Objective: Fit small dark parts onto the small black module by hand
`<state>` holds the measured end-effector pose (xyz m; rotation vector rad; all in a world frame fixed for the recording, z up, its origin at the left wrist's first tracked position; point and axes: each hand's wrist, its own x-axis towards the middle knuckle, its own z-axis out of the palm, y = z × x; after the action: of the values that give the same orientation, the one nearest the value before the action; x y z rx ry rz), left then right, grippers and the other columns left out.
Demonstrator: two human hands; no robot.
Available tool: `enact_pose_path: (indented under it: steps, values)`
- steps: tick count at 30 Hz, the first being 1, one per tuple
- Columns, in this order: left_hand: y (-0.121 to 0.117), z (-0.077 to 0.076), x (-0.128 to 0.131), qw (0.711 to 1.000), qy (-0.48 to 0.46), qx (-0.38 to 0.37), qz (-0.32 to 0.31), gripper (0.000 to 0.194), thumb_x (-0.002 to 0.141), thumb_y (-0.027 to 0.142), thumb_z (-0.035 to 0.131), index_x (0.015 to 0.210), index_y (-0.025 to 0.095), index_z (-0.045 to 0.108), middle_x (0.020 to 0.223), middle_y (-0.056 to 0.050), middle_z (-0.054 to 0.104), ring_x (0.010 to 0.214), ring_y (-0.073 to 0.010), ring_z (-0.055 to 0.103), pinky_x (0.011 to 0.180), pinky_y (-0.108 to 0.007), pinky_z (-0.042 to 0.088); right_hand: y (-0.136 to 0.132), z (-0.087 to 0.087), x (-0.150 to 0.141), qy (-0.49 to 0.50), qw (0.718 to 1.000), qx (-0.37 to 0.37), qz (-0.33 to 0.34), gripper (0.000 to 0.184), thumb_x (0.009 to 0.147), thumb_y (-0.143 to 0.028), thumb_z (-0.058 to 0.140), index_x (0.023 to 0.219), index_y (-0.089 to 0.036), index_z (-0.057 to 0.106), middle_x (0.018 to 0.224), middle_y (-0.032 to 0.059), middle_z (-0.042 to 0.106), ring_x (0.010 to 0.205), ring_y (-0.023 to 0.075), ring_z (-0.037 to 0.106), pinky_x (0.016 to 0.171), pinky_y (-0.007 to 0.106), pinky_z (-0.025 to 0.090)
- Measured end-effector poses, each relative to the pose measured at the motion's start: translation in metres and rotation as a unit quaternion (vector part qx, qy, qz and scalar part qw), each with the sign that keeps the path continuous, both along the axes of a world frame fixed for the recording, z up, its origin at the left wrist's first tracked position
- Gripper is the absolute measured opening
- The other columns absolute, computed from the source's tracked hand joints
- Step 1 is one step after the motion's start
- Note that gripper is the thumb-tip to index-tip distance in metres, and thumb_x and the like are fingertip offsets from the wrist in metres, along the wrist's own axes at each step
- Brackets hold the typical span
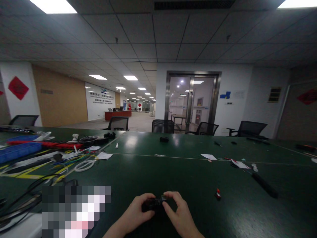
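Two-handed at bottom centre, pinches likely light, stiff black gadget (155, 203) sensibly by its ends, with left hand (139, 209) and right hand (178, 211).

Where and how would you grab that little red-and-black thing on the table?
From above, I'd pinch the little red-and-black thing by its left and right sides, mid-length: it looks longer front to back than wide, and nothing crowds it.

Small black object (155, 203), roughly level, between fingers (174, 195)
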<state>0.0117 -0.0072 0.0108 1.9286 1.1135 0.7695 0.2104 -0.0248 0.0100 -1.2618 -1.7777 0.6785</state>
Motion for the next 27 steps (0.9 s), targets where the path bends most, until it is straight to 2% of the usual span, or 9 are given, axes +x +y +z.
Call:
enact_pose_path:
  steps: [8,16,27]
  values:
    - [0.003,-0.006,-0.002,1.000,-0.009,0.005,0.000,0.042,0.069,0.019,0.062,0.110,0.020,0.058,0.105,-0.001,0.065,0.099,-0.0197,0.058,0.091,-0.029,0.042,-0.004,0.004,0.001,0.035,0.999,0.011,-0.017,0.025,0.078,-0.032,0.053,0.100,-0.022,0.062,0.099,0.0050,0.063,0.098,0.0222,0.056,0.087,0.034,0.044]
    - [0.002,-0.006,-0.001,1.000,-0.009,0.015,-0.005,0.038,0.069,0.018,0.060,0.107,0.021,0.059,0.101,0.000,0.065,0.096,-0.0195,0.058,0.088,-0.029,0.042,0.003,-0.005,0.007,0.052,0.998,0.009,-0.037,0.031,0.080,-0.035,0.051,0.107,-0.022,0.059,0.104,0.0051,0.062,0.101,0.0225,0.056,0.090,0.035,0.043]
    - [0.002,-0.007,-0.004,1.000,-0.001,0.004,-0.010,0.040,0.071,0.022,0.060,0.111,0.021,0.058,0.106,0.000,0.064,0.099,-0.0199,0.057,0.091,-0.029,0.041,0.006,-0.007,0.011,0.093,0.993,0.032,-0.070,0.030,0.079,-0.038,0.053,0.104,-0.023,0.061,0.101,0.0050,0.063,0.099,0.0233,0.058,0.088,0.037,0.046]
